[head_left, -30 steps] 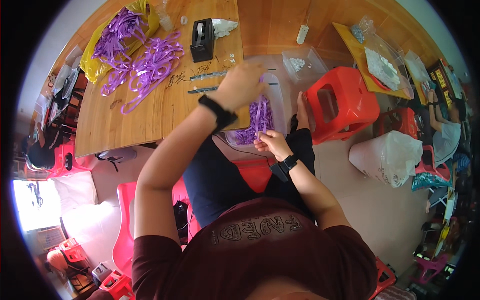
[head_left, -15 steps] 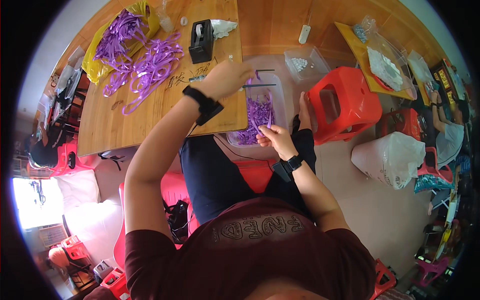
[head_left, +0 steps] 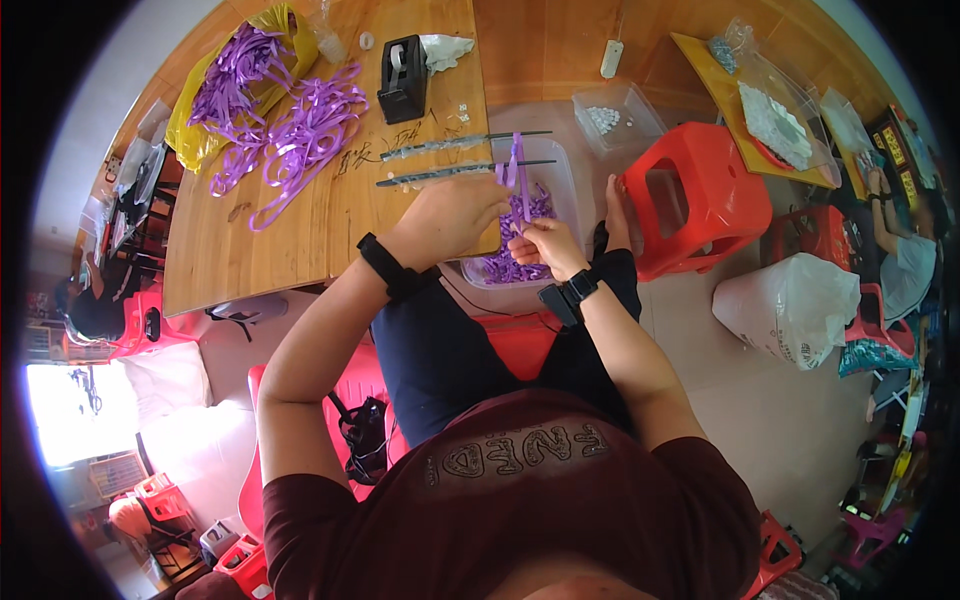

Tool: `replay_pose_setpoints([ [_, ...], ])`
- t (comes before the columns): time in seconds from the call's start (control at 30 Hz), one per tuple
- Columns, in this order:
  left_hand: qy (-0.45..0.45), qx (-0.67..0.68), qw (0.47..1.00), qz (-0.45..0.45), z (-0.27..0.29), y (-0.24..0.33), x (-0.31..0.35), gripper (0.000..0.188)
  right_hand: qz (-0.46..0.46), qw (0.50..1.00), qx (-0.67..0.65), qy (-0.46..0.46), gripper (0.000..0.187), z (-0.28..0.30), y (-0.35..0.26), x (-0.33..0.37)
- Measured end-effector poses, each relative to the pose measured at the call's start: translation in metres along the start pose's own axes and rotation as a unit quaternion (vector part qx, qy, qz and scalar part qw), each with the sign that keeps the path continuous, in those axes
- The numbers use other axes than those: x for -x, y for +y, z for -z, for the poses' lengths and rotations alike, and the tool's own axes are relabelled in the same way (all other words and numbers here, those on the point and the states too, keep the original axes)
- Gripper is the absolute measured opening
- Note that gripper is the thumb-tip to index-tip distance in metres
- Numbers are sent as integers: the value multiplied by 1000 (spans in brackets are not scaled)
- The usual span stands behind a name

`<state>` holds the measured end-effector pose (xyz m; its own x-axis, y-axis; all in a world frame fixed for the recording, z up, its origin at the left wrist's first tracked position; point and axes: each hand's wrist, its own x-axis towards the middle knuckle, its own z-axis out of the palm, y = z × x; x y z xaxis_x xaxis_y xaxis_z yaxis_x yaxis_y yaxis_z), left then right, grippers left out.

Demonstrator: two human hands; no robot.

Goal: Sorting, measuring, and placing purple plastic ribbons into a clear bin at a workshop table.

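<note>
Wood panelling (head_left: pixel 545 60) backs the room, and a wooden table (head_left: pixel 270 260) stands to the person's left. On it lie a yellow bag (head_left: pixel 187 118) stuffed with purple ribbon, a loose ribbon pile (head_left: pixel 320 110) and a black tape dispenser (head_left: pixel 402 92). 2 dark rods (head_left: pixel 480 169) reach past the table's right edge, over a clear tub (head_left: pixel 566 195) holding many cut purple pieces (head_left: pixel 540 206). A purple ribbon strip (head_left: pixel 516 178) hangs at the rods, above the tub. The right hand (head_left: pixel 549 246) has its thumb and fingers pinched on the strip's lower end. The left hand (head_left: pixel 452 215) is just beside the strip with fingers curled; whether they clamp it, I cannot tell. To the right stands a red stool (head_left: pixel 735 205).
</note>
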<state>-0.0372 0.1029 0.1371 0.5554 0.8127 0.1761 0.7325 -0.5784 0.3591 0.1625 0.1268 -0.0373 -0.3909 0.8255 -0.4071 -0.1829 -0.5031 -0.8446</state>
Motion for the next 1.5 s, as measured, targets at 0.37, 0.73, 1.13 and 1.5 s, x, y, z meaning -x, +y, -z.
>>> replay_pose_setpoints([
  [0.37, 58, 65, 995, 51, -3, -21, -38, 30, -122, 986, 94, -59, 27, -16, 11, 40],
  [0.73, -23, 34, 997, 60, -3, -44, -62, 30, -161, 983, 42, -77, 28, -21, 22, 70],
  [1.13, 46, 171, 983, 46, -6, 60, 25, 17, -194, 971, 86, -108, 31, -11, 44, 105],
  [1.5, 134, 176, 942, 253, -120, 33, 49, 33, -194, 968, 127, -96, 28, -26, 37, 120],
])
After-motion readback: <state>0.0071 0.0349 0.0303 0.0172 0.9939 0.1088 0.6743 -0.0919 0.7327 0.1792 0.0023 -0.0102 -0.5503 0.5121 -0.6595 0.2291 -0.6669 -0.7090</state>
